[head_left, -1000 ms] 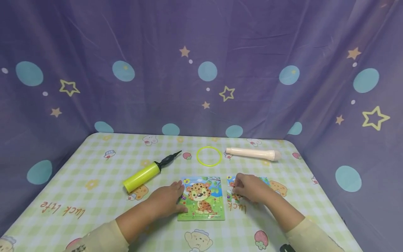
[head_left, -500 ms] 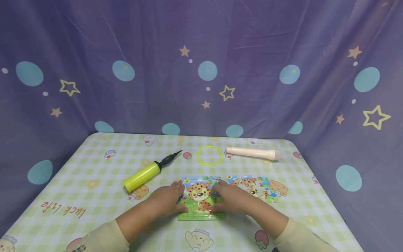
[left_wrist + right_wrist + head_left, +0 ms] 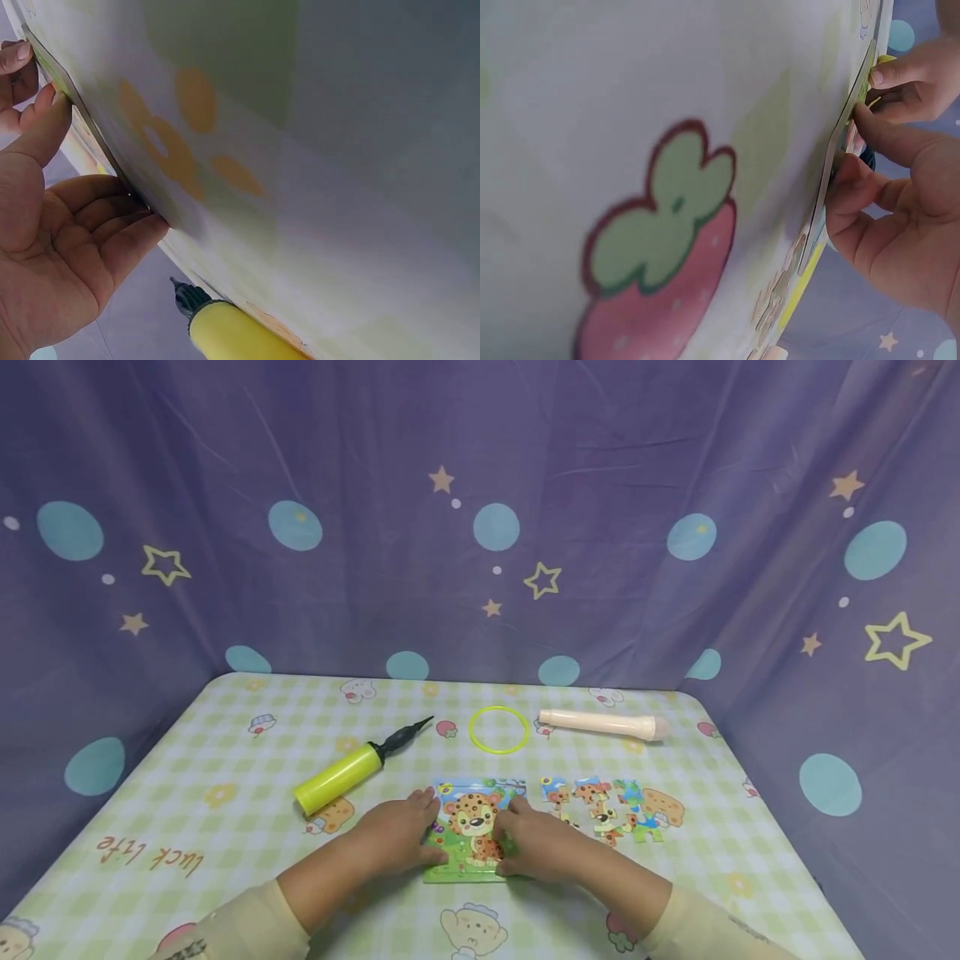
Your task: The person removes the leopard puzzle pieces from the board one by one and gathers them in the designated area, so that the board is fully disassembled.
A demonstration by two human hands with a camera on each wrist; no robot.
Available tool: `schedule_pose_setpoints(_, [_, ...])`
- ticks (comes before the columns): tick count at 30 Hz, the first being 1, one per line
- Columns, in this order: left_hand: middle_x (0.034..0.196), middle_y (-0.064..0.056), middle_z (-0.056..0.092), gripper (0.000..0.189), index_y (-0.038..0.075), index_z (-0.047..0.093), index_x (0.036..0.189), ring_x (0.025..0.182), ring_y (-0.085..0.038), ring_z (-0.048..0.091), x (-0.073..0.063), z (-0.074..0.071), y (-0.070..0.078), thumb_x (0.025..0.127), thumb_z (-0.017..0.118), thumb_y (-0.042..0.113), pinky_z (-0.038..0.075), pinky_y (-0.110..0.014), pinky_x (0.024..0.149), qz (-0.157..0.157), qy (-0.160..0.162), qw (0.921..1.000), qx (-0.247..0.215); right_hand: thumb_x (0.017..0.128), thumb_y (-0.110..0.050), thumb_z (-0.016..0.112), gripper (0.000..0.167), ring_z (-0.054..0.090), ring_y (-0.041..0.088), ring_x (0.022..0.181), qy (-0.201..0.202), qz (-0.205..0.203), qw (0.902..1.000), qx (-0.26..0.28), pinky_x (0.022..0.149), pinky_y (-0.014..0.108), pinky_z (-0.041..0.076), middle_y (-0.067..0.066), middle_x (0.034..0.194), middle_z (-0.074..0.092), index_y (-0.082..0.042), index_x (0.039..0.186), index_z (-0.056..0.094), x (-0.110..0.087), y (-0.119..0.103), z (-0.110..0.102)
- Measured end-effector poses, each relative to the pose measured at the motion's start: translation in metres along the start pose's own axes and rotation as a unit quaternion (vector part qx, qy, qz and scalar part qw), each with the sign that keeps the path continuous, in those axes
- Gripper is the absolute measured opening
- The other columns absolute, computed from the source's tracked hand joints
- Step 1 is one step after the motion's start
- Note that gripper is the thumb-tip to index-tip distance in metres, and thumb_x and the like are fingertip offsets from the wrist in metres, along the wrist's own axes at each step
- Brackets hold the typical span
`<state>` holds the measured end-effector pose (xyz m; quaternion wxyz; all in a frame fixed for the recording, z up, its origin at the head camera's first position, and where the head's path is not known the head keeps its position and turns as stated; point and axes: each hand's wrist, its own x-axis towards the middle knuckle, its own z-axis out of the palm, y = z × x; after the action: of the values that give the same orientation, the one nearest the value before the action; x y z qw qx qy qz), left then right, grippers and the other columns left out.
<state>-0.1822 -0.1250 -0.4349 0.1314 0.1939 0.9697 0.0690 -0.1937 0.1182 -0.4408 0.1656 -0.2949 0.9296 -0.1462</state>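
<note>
A square leopard jigsaw board [image 3: 476, 827] lies on the cloth between the two hands. My left hand [image 3: 397, 835] holds its left side; in the left wrist view the thumb [image 3: 52, 112] rests on the front edge and the other fingers reach the left edge. Over the right part of the board is my right hand [image 3: 540, 843], its bent fingers and thumb touching the picture. In the right wrist view the thumb [image 3: 885, 135] and bent forefinger stand apart at the board; I cannot tell whether a piece is between them. Several loose jigsaw pieces [image 3: 603, 812] lie just right of the board.
A yellow balloon pump [image 3: 341, 777] with a black nozzle lies back left. Behind the board is a thin yellow ring [image 3: 471, 731]. A pale peach microphone-shaped stick [image 3: 600, 723] lies back right. A purple star-patterned curtain [image 3: 360, 610] surrounds the checked table [image 3: 247, 827].
My right hand has come from the loose pieces, leftward onto the right part of the board, and has shifted slightly further left. The left hand stays at the board's left edge.
</note>
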Motion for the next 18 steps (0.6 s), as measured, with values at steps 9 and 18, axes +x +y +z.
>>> schedule_pose_setpoints(9, [0.153, -0.019, 0.039, 0.089, -0.001, 0.047, 0.144, 0.141, -0.036, 0.039, 0.0004, 0.0008, 0.0008, 0.082, 0.07, 0.058, 0.037, -0.049, 0.112, 0.003, 0.004, 1.0, 0.006, 0.083, -0.037, 0.077, 0.03, 0.051, 0.007, 0.075, 0.001, 0.005, 0.9998, 0.019, 0.066, 0.023, 0.048, -0.008, 0.102, 0.041, -0.023, 0.103, 0.059, 0.0038, 0.0023, 0.004])
schedule_pose_setpoints(18, [0.148, -0.021, 0.046, 0.09, -0.003, 0.053, 0.138, 0.136, -0.037, 0.046, 0.007, -0.0018, 0.0078, 0.083, 0.063, 0.067, 0.043, -0.049, 0.107, -0.021, 0.01, 0.9995, 0.019, 0.084, -0.039, 0.076, 0.029, 0.052, 0.007, 0.074, -0.006, 0.007, 0.9997, 0.021, 0.063, 0.023, 0.046, -0.008, 0.103, 0.04, -0.026, 0.102, 0.057, 0.0031, 0.0017, 0.0047])
